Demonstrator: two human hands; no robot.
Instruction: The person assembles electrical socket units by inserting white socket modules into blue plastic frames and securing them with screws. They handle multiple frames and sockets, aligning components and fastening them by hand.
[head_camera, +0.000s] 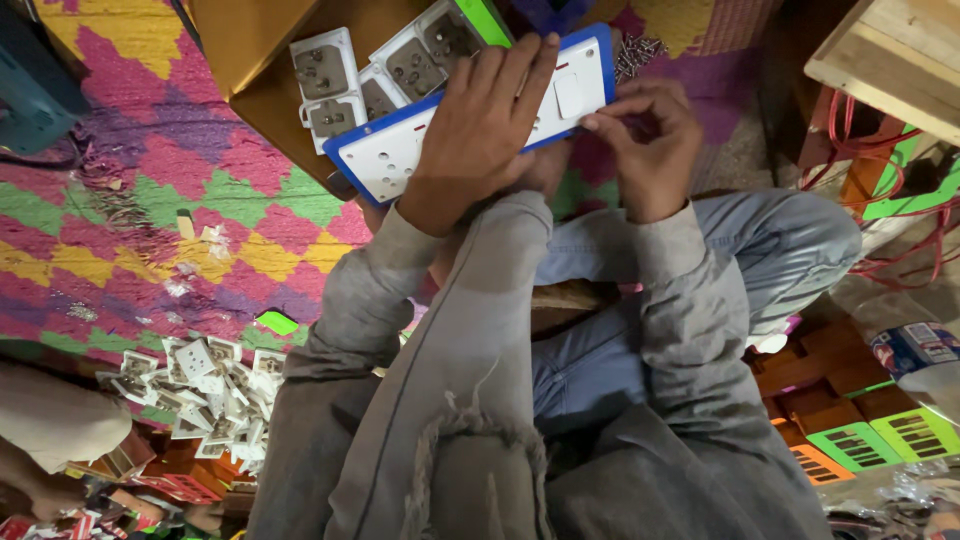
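A long white switchboard plate with a blue rim (385, 160) lies slanted above my knees. My left hand (478, 125) is spread over its middle and grips it. My right hand (648, 140) is at the plate's right end with its fingers pinched together just under a white rocker switch (569, 94). Whether the fingers pinch something small, I cannot tell. Behind the plate, several white socket modules (330, 85) rest on a brown board (262, 90).
A zigzag-patterned mat (150, 210) covers the floor at left. A heap of white socket parts (215, 395) lies bottom left. Small screws (637, 50) are scattered beyond the plate. Orange and green plastic covers (865, 430) are piled at right, with red wires (905, 215) and a wooden box (900, 50).
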